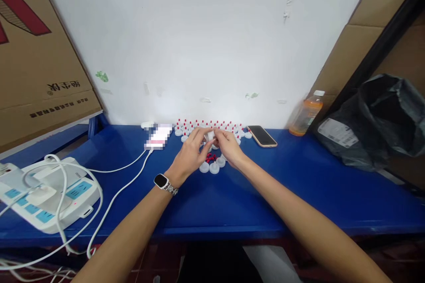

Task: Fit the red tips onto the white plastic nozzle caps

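Note:
My left hand (191, 151), with a watch (161, 181) on its wrist, pinches a white nozzle cap (210, 135) between thumb and fingers. Right beside it, my right hand (229, 145) is closed, its fingertips meeting at the cap; whatever they grip is hidden. Just below the hands lie several small red tips (210, 158) in a loose pile. White caps without red tips, such as a white cap (214, 168), sit around that pile. Behind my hands stand rows of white caps with red tips (184, 137), partly covered by my fingers.
A phone (262, 136) lies right of the caps, and a pixelated device (159, 137) with a white cable lies left. A power strip (49, 199) with tangled cables covers the blue table's (226, 212) left end. At right are an orange drink bottle (306, 112) and a black plastic bag (361, 124).

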`<control>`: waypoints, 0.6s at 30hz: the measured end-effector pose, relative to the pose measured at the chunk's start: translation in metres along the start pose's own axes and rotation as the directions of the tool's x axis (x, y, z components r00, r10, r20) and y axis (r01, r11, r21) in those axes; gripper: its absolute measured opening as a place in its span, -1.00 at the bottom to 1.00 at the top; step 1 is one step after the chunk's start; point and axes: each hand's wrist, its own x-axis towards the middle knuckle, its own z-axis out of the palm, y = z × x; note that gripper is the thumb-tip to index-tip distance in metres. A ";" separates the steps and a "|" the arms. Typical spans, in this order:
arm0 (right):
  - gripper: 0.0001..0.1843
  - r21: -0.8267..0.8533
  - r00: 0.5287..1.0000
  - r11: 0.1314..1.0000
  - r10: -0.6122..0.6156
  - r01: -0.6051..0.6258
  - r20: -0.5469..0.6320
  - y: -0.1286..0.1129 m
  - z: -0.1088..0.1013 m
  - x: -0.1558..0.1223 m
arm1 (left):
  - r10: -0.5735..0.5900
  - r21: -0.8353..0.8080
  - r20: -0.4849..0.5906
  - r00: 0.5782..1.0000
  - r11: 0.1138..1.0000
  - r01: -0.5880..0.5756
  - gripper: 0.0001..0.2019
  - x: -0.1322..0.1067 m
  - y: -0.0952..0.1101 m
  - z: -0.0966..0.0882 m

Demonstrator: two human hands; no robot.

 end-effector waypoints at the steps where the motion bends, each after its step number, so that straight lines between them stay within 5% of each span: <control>1: -0.46 -0.027 0.999 0.999 -0.041 0.040 -0.029 -0.004 -0.002 0.000 | -0.072 -0.028 -0.044 0.996 0.997 0.071 -0.72 0.001 -0.001 -0.001; 5: -0.49 -0.224 0.981 0.967 -0.154 0.126 -0.115 -0.010 -0.023 0.001 | -0.364 -0.173 -0.134 0.922 0.925 0.340 -0.63 0.003 -0.018 -0.012; 11: -0.69 -0.622 0.968 0.763 -0.021 0.176 0.248 -0.001 -0.033 -0.003 | -0.295 -0.038 0.147 0.944 0.952 0.303 -0.67 0.000 -0.036 -0.021; 14: -0.75 -0.583 0.980 0.801 -0.022 0.137 0.199 -0.002 -0.027 -0.004 | -0.264 -0.008 0.183 0.947 0.963 0.270 -0.67 -0.002 -0.034 -0.019; 18: -0.71 -0.279 0.984 0.958 -0.019 0.069 0.177 0.000 -0.019 0.001 | -0.240 -0.040 0.206 0.949 0.967 0.253 -0.68 -0.001 -0.030 -0.019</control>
